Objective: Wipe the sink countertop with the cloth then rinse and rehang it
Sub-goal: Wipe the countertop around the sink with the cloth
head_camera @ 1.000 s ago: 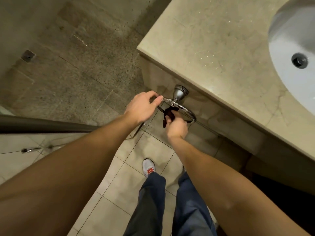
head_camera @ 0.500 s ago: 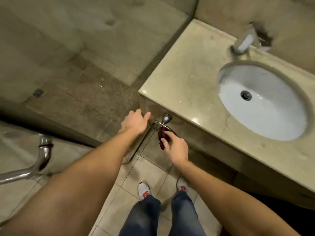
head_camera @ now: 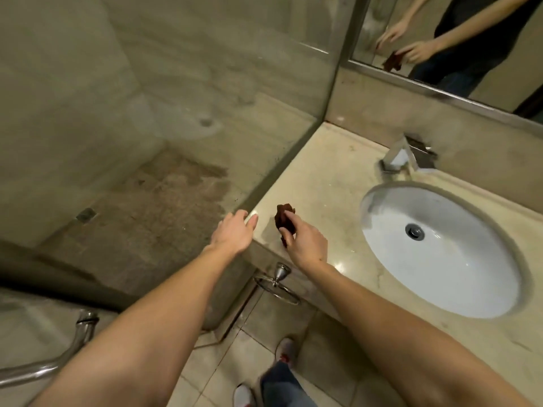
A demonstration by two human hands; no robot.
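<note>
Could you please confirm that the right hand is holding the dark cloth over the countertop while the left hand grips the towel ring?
Not quite: in the head view the left hand is at the countertop corner, not on the towel ring, which hangs free below. The right hand does hold the cloth.

Pretty dim, warm yellowish light overall — looks like it's coming from overhead. Small glare spots on the countertop around 5 o'clock of centre, and a soft sheen inside the sink. The mirror at 1 o'clock is smeary with motion blur. Wide-angle lens — straight edges bow toward the corners, and the forearms balloon at the bottom.
</note>
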